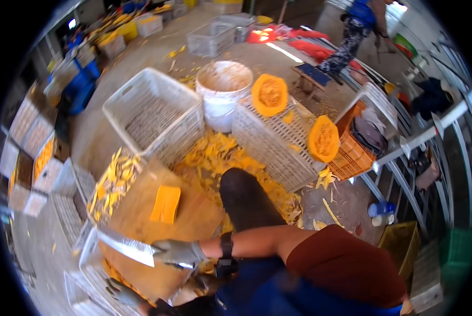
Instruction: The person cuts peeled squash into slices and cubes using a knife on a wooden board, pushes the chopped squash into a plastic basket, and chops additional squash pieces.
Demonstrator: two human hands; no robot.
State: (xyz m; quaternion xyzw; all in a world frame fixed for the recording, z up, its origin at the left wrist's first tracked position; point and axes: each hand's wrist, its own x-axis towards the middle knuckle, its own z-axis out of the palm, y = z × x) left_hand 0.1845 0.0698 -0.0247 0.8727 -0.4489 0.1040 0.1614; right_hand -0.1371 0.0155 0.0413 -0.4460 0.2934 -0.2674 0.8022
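My right hand (179, 253), in a grey glove, is closed around the handle of a broad-bladed knife (125, 246). The blade points left over a wooden board (194, 218). A flat piece of orange pumpkin (165, 204) lies on the board, apart from the blade. My left hand (124, 293), also gloved, is at the board's lower left edge by a white crate (92, 258) with orange pieces in it. Its fingers look spread, and I see nothing held in them. Two pumpkin halves (270, 95) (324, 139), cut side up, rest on an upturned crate (270, 142).
Yellow peelings (222, 158) cover the floor around my leg. A white bucket (223, 100) stands beside a large white crate (154, 113). Stacked crates (33, 139) are at the left. Metal rails (430, 131) run along the right. Another person (354, 37) stands at the back right.
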